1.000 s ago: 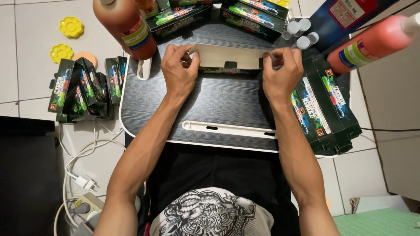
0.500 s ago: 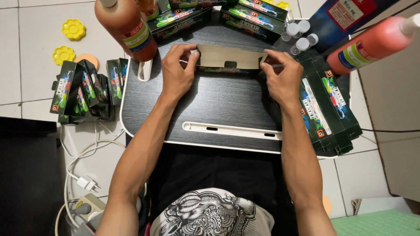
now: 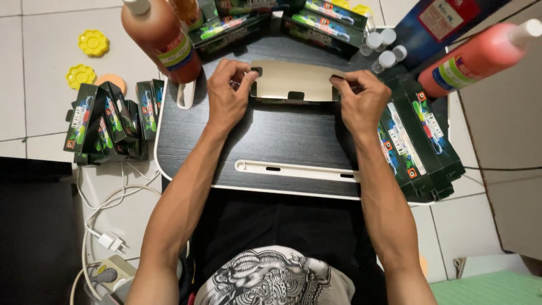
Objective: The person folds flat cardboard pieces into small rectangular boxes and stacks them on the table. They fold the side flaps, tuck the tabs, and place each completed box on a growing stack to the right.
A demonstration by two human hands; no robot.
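Note:
A long cardboard carton (image 3: 293, 79), its plain tan inner side facing up, lies across the far part of a small black lap table (image 3: 271, 147). My left hand (image 3: 227, 93) pinches the carton's left end, fingers curled over the flap. My right hand (image 3: 361, 99) grips its right end the same way. Both forearms reach forward over the table from my lap.
Stacks of dark green printed cartons lie at the right (image 3: 420, 141), at the far edge (image 3: 324, 22) and on the floor at left (image 3: 110, 121). Two orange-red bottles (image 3: 161, 36) (image 3: 480, 56) stand near, with small clear vials (image 3: 384, 48), yellow flower-shaped lids (image 3: 93, 42) and white charger cables (image 3: 104, 237).
Both hands have stayed on the carton's ends, with the fingers shifting slightly on the flaps. The carton has barely moved.

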